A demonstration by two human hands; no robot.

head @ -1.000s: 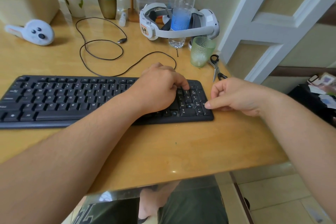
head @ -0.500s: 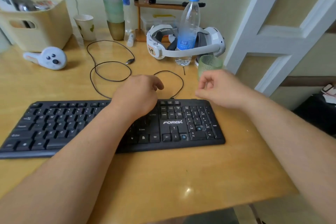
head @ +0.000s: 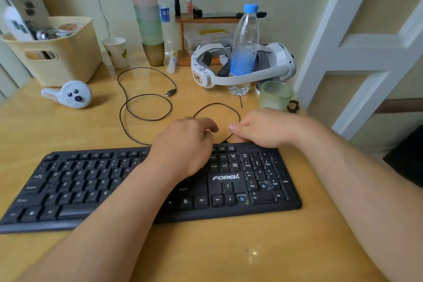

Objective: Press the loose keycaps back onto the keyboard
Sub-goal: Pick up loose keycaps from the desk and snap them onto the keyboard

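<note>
Wooden desk (head: 229, 247) against a pale wall, with a black keyboard (head: 128, 185) lying across its near half. Two bare blue switches show on the keyboard's right part: one beside the down arrow (head: 242, 198), one in the number pad (head: 263, 185). Loose keycaps cannot be made out anywhere.

Left hand (head: 185, 144) hovers palm down over the keyboard's back edge, at its middle, fingers curled under loosely; whether they hold a keycap is hidden. Right hand (head: 263, 129) sits at the keyboard's back edge above the number pad, fingers bent and drawn together, thumb tip pointing toward the left hand; what it holds, if anything, cannot be told. The two hands are near each other but apart. Both empty switches lie nearer the viewer than the fingers, well clear of them.

Behind the keyboard its black cable (head: 146, 107) loops over the desk. Farther back stand a water bottle (head: 245, 48) inside a white headset (head: 247, 68), a green glass (head: 275, 96) to the right, a white controller (head: 71, 94) and a cream basket (head: 68, 57) to the left, and a paper cup (head: 116, 52).
</note>
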